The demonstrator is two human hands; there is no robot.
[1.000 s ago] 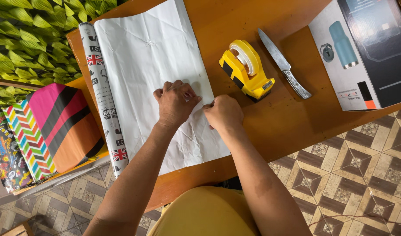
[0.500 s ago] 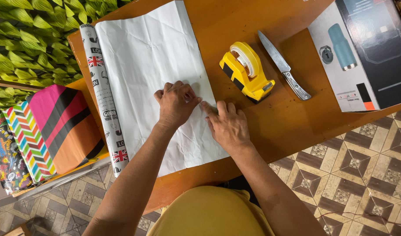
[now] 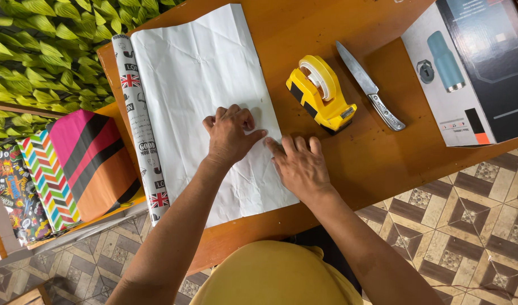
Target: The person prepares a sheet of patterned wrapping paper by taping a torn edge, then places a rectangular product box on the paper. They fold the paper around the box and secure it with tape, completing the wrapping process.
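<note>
A sheet of wrapping paper lies white side up on the wooden table, its printed rolled edge along the left. My left hand rests on the paper near its right edge, fingers bent and thumb stretched out, holding nothing. My right hand lies flat beside it, fingers spread, pressing across the paper's right edge and onto the table. The two hands are almost touching at the thumbs.
A yellow tape dispenser stands just right of the hands, a knife beyond it, and a large printed box at the far right. Striped wrapping sheets lie at the left beside a leafy green wall. Below is patterned tiled floor.
My right hand has gone from a closed pinch at the paper's edge to lying flat with fingers spread. My left hand's thumb has stretched out. The view shifted slightly.
</note>
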